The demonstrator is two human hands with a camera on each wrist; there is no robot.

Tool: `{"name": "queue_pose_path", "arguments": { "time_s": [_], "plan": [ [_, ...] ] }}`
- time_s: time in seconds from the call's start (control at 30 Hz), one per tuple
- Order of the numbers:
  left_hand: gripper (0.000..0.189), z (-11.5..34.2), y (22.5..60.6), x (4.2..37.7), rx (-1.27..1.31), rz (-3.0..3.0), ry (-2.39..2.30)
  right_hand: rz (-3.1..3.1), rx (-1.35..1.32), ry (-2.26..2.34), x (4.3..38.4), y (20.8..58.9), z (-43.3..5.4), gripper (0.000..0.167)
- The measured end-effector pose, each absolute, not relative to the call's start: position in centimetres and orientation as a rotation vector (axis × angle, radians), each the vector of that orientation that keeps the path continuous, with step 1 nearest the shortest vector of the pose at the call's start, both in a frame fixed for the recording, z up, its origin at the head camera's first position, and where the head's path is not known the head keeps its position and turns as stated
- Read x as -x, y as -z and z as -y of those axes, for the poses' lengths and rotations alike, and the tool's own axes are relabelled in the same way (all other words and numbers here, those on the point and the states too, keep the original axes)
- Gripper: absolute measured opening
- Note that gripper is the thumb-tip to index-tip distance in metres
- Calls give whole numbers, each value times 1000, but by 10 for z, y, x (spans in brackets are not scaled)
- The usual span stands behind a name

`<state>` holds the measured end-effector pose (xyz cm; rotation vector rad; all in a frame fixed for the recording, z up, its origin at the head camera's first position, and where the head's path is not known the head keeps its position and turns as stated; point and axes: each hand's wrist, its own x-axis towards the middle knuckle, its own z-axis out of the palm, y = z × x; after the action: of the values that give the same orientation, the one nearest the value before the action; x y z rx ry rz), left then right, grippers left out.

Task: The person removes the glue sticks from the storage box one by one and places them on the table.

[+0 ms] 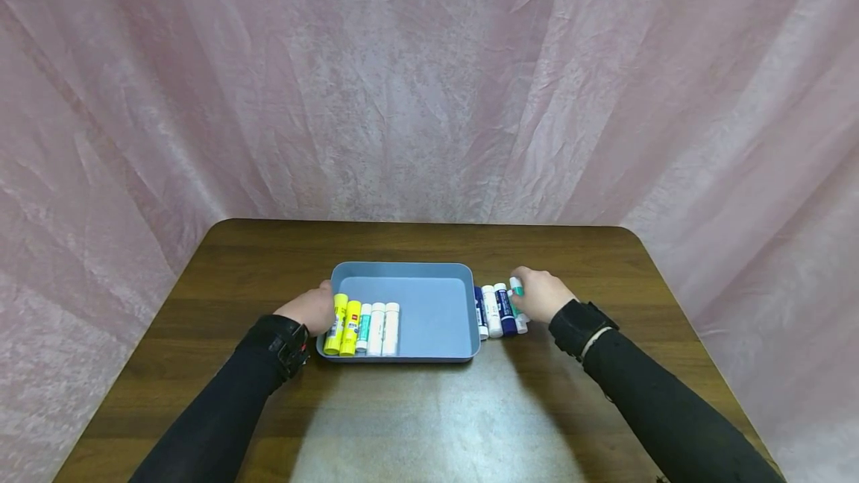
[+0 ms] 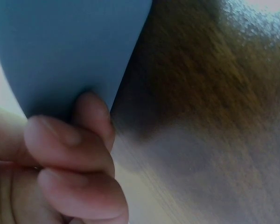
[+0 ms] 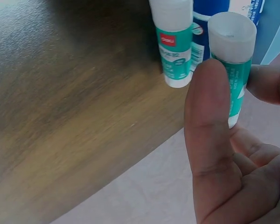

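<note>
My left hand (image 1: pixel 312 309) grips the left wall of a blue-grey tray (image 1: pixel 436 311); in the left wrist view its fingers curl against the tray wall (image 2: pixel 74 51). My right hand (image 1: pixel 545 295) pinches a green-and-white glue stick (image 3: pixel 239 77) between thumb and finger, just right of the tray. Another green glue stick (image 3: pixel 177 51) lies on the table close by. Beside it are a blue glue stick (image 1: pixel 505 309), a white one (image 1: pixel 492 311) and one more blue one against the tray. Inside the tray's left part lie two yellow glue sticks (image 1: pixel 350 330), a teal-labelled one (image 1: pixel 363 328) and two white ones (image 1: pixel 391 330).
The brown wooden table (image 1: pixel 403 431) has rounded far corners. Behind it hangs a pink curtain (image 1: pixel 429 80). The tray's right wall stands close to the row of loose glue sticks.
</note>
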<state>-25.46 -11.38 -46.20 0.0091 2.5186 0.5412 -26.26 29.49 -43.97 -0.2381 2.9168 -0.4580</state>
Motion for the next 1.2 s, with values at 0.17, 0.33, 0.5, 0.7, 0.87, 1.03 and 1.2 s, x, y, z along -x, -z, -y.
{"name": "queue_pose_path", "arguments": {
  "time_s": [0.17,0.33,0.5,0.7,0.87,1.03,1.2],
  "plan": [
    [64,114,464,257,-7,-2524,-517,-2911,231,452,263,441,-298,45],
    [64,114,463,257,-4,-2522,-523,-2910,193,425,263,443,-301,45],
    [63,113,463,256,3,-2525,-522,-2907,178,415,265,447,-304,45],
    [60,112,462,255,-75,-2579,-442,-2899,162,402,267,450,-307,45],
    [59,113,462,255,-100,-2595,-412,-2889,143,414,268,453,-310,45],
    [61,112,464,256,-90,-2590,-407,-2885,134,409,270,457,-313,45],
    [61,113,463,255,-94,-2586,-410,-2870,120,409,270,458,-314,44]
  ]
}}
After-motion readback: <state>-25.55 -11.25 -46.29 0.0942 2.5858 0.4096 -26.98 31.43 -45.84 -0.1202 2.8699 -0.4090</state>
